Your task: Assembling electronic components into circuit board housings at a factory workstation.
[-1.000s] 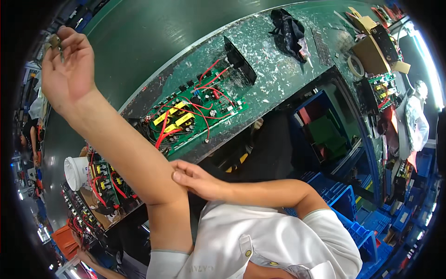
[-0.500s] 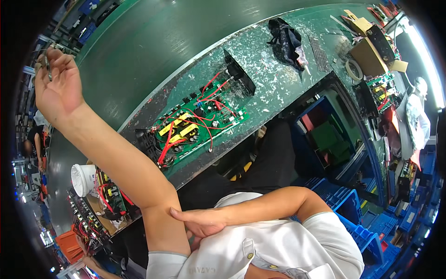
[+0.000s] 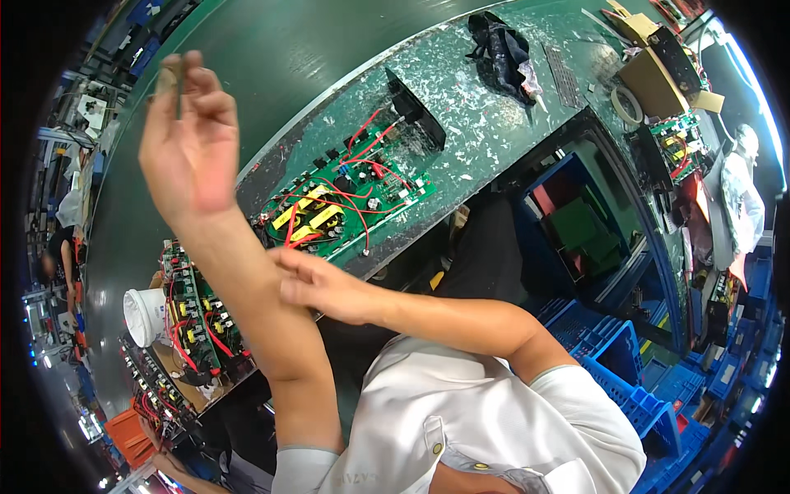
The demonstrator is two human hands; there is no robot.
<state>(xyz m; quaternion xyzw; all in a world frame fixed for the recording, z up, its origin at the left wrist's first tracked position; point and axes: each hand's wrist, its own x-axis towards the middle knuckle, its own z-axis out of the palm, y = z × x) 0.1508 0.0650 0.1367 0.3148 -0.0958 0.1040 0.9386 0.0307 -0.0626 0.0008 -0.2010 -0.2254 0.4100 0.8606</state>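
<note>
Raising the left hand with its palm toward the viewer, the person sets the right hand against the left forearm. On the left hand a gap shows between the thumb side and the other fingers, which are bent; the tips are blurred, and whether they pinch anything cannot be told. On the right hand (also slightly blurred) the fingers reach forward, with the thumb apart from them, touching the forearm below the wrist.

Just beyond the forearm, a green circuit board lies slantwise on the worn green table, bearing yellow blocks and loose red wires. A black panel stands at its far end. Farther along the table rest a crumpled dark cloth, a ring of tape and a cardboard box. Left of the raised arm, a white bucket stands beside more wired boards; blue crates sit at the lower right.
</note>
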